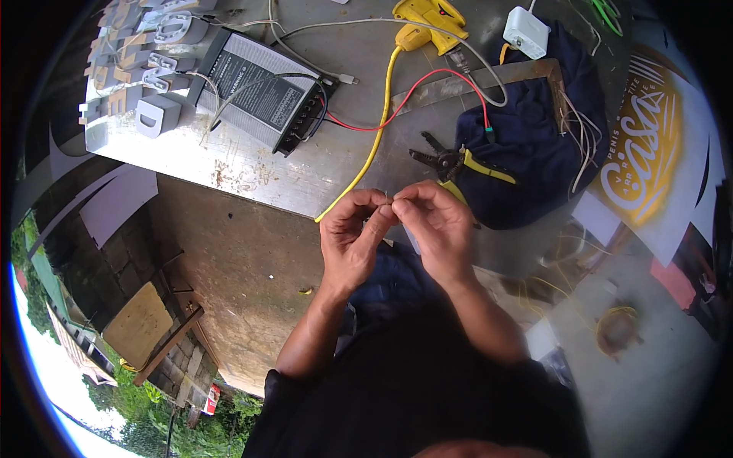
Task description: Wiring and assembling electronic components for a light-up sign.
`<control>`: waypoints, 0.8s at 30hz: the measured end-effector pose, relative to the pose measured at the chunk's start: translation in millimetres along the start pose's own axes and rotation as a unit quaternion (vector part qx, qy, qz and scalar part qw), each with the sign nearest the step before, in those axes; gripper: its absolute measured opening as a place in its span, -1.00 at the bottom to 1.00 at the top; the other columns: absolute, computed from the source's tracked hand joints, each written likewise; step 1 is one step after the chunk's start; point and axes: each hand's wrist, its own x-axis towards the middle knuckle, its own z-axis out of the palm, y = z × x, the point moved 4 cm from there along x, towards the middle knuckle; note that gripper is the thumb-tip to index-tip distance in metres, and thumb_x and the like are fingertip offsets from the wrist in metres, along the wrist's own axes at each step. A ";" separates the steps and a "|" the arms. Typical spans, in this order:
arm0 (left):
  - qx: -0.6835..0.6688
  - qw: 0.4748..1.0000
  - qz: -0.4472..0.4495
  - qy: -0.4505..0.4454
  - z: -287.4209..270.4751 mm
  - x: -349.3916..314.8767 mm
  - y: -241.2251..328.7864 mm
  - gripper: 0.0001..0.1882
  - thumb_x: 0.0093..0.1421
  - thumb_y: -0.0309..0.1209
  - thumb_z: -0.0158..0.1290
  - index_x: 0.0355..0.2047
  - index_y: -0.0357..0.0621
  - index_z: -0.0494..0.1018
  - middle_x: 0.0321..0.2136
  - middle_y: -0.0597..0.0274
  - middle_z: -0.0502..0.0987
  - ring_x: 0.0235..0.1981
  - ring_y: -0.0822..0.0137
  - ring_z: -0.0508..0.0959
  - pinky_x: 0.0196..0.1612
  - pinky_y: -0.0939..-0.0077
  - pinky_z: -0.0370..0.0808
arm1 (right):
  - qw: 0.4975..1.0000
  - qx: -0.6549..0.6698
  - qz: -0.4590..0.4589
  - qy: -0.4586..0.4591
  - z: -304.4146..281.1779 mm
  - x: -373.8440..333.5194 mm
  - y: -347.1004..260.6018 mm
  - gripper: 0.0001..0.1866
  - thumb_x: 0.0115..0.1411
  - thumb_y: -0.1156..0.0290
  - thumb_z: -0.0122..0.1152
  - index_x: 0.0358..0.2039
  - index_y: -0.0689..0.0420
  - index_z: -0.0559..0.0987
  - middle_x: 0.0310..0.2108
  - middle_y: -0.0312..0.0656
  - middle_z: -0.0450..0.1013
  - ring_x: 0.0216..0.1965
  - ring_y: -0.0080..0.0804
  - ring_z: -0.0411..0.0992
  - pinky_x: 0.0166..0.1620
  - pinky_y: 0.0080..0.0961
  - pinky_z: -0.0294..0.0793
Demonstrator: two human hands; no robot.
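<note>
My left hand (350, 238) and my right hand (439, 233) meet fingertip to fingertip in front of the metal table's near edge. Both are closed in a pinch. A thin pale sliver, perhaps a wire end, shows between them, too small to name for certain. Just beyond my right hand lie wire strippers (489, 169) with yellow handles and black jaws, partly on a dark blue cloth (527, 195). A yellow cable (373, 153) runs from a yellow power tool (427, 29) down to the table edge near my left hand.
On the metal table (252, 179) sits a power supply (258, 85) with red and black leads. Grey channel letters (158, 116) crowd the far left. A metal square (439, 91) and a white adapter (527, 32) lie at the right. A printed sign (649, 145) stands beyond.
</note>
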 end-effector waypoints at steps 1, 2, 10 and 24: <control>-0.026 1.000 -0.001 0.003 1.0 -0.1 -1.4 -0.90 0.20 -0.60 0.04 -0.26 -0.34 0.41 -0.35 0.25 0.48 -0.34 0.50 0.48 -0.23 0.62 0.47 | 1.000 0.008 -0.002 -0.001 -1.4 -0.3 3.8 -0.94 0.19 0.58 0.15 -0.32 0.28 0.50 -0.46 -0.29 0.47 -0.40 -0.66 0.43 -0.26 -0.69 0.47; -0.050 0.999 0.001 0.008 0.9 -0.2 -1.0 -0.91 0.22 -0.58 0.02 -0.27 -0.33 0.40 -0.37 0.28 0.48 -0.35 0.52 0.47 -0.24 0.64 0.45 | 1.000 0.017 -0.005 -0.006 -0.2 -0.3 6.1 -0.94 0.20 0.57 0.15 -0.31 0.28 0.50 -0.47 -0.29 0.46 -0.41 -0.66 0.42 -0.27 -0.69 0.46; -0.053 0.998 -0.016 0.028 6.2 3.5 -6.5 -0.90 0.30 -0.43 -0.05 -0.31 -0.21 0.35 -0.51 0.41 0.32 -0.49 0.59 0.24 -0.39 0.71 0.21 | 0.997 -0.023 -0.030 0.069 -4.4 0.8 -1.1 -0.90 0.16 0.55 0.20 -0.31 0.26 0.50 -0.47 -0.31 0.45 -0.43 -0.68 0.40 -0.33 -0.69 0.42; 0.008 0.999 0.022 0.043 4.0 6.2 -5.0 -0.88 0.30 -0.41 -0.05 -0.33 -0.21 0.34 -0.57 0.38 0.30 -0.53 0.58 0.21 -0.44 0.69 0.15 | 0.673 -0.684 -0.207 0.191 -72.6 64.4 -68.7 -0.83 0.10 0.34 0.22 -0.32 0.15 0.57 -0.39 -0.14 0.46 -0.36 -0.11 0.47 -0.34 -0.27 0.45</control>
